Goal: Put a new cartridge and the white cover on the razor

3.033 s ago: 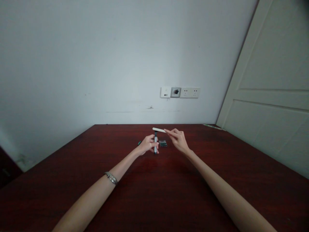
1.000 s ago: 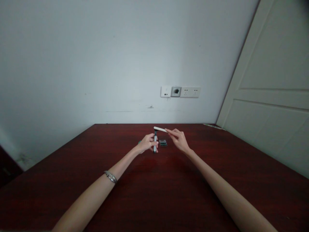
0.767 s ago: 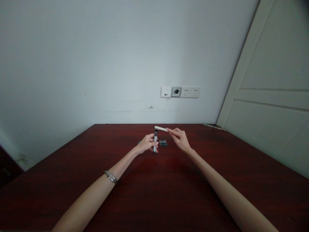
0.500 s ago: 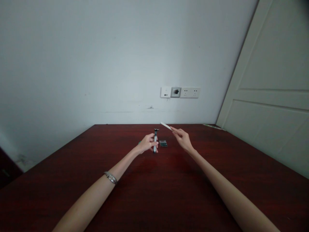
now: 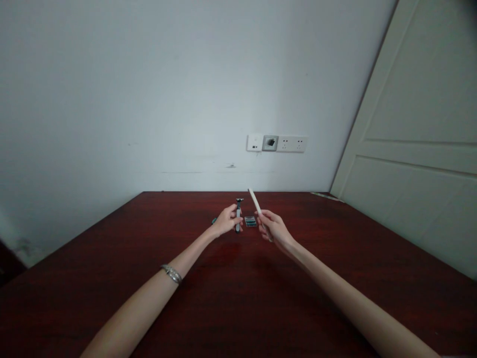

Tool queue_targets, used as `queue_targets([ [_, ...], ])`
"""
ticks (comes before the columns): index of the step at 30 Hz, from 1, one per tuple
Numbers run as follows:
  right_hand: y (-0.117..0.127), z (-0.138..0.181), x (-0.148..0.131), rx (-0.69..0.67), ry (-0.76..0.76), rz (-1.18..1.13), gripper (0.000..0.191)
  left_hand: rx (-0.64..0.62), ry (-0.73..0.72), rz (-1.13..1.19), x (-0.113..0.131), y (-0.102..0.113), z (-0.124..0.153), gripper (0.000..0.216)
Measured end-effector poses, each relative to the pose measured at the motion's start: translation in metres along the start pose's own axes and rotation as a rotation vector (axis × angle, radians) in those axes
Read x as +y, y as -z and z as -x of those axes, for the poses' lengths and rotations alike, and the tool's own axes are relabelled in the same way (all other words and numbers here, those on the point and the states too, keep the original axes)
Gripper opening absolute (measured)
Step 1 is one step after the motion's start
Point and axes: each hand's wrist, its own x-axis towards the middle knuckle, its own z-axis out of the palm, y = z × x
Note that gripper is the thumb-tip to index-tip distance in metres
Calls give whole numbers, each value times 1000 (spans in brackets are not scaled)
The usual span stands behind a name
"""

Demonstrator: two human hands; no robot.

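Observation:
My left hand [image 5: 226,222] is closed round a razor handle [image 5: 237,216] held upright, its dark head end at the top. My right hand [image 5: 273,227] is closed on a slim white stick [image 5: 255,200] that points up and to the left, a short way right of the razor. Between the two hands a small dark cartridge case [image 5: 251,222] lies on the dark red table [image 5: 238,298]. A small green thing [image 5: 214,220] peeks out behind my left hand. A metal bracelet [image 5: 172,274] sits on my left forearm.
The table runs to a white wall with a row of sockets [image 5: 277,143]. A white door [image 5: 417,149] stands at the right. A thin flat object [image 5: 325,196] lies at the table's far right corner.
My right hand drew the white stick away from the top of the razor, came back towards me and tilted the stick from flat to upright. My left hand kept the razor still.

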Motion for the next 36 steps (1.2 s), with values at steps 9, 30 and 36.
queue_targets([
  [9, -24, 18, 8, -66, -113, -85, 33, -34, -57, 46, -3, -1, -1, 27],
  [30, -44, 27, 25, -6, -97, -253, 37, -36, -93, 29, -7, 0, -6, 25],
  [36, -48, 30, 29, -1, -111, -258, 37, -17, -78, 22, -4, -2, -7, 23],
])
